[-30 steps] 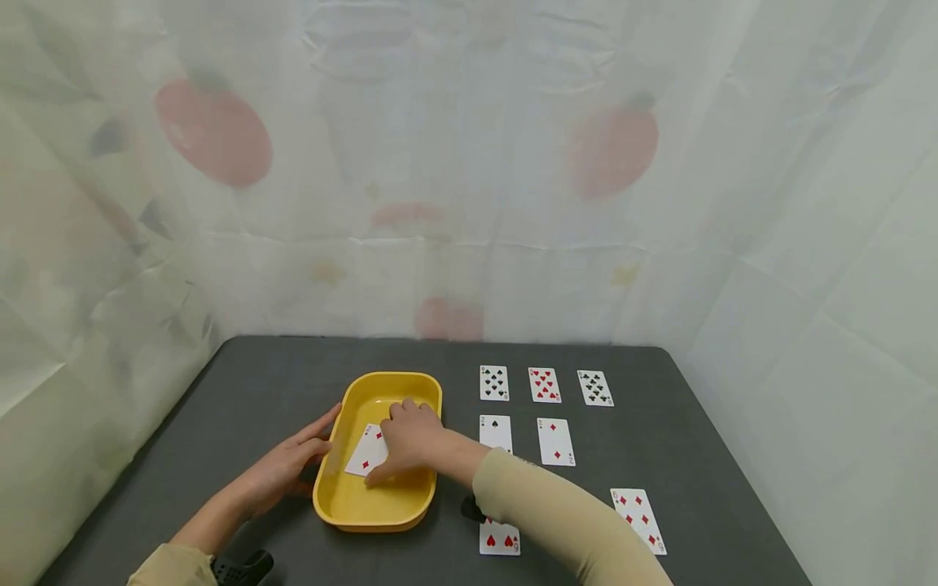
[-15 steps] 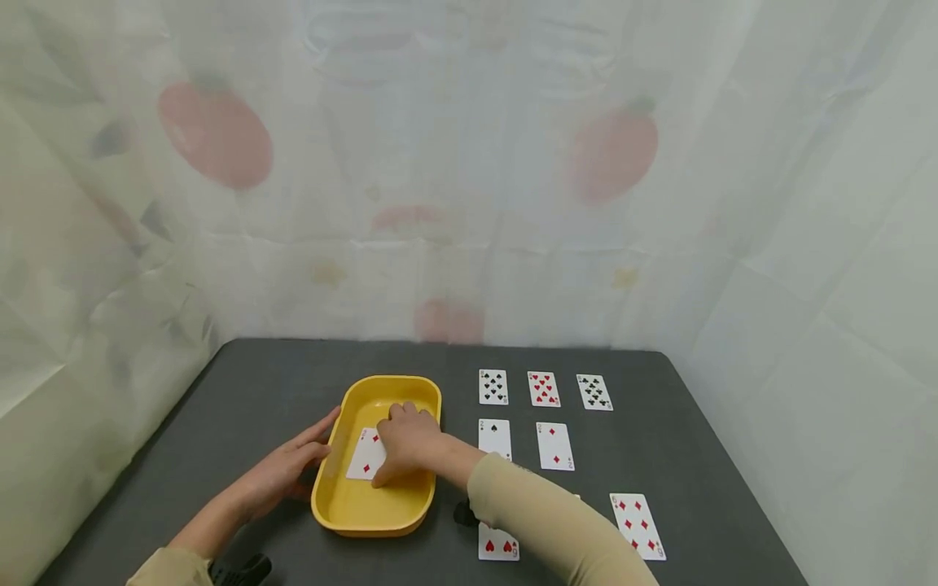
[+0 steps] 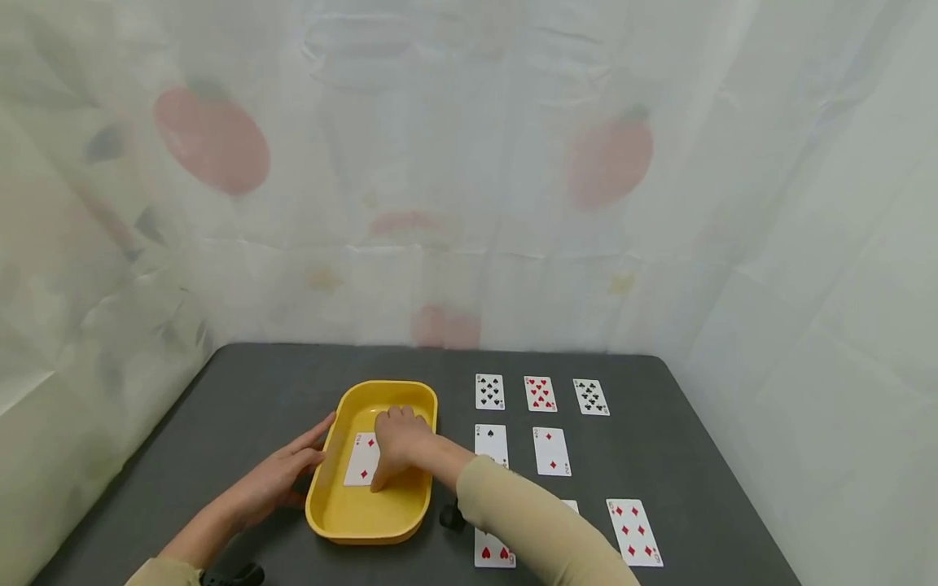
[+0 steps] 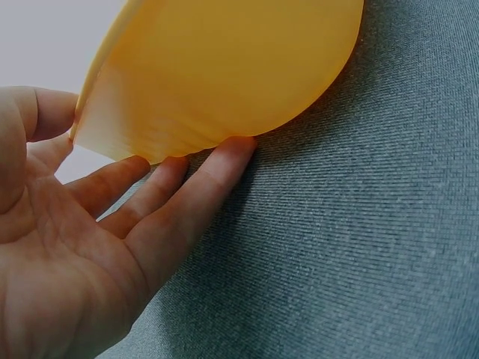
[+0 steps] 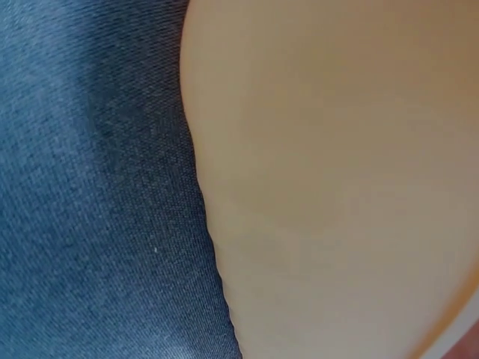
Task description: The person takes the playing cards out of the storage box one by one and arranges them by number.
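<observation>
A yellow oval tray sits on the dark grey table. Inside it lies a diamond playing card, face up and roughly square to the tray. My right hand reaches into the tray, its curled fingers over the card's right edge and the thumb by its near corner. My left hand lies against the tray's outer left wall with straight fingers. The left wrist view shows the left hand under the tray, thumb at the rim. In the right wrist view only the tray and the table appear.
Face-up cards lie in rows right of the tray: spades, hearts and clubs at the back, two twos in the middle, a hearts card and a diamonds card near me. A pale curtain surrounds the table.
The diamond card has turned from tilted to straight and settled lower in the tray under my right hand. The left hand has stayed at the tray's side.
</observation>
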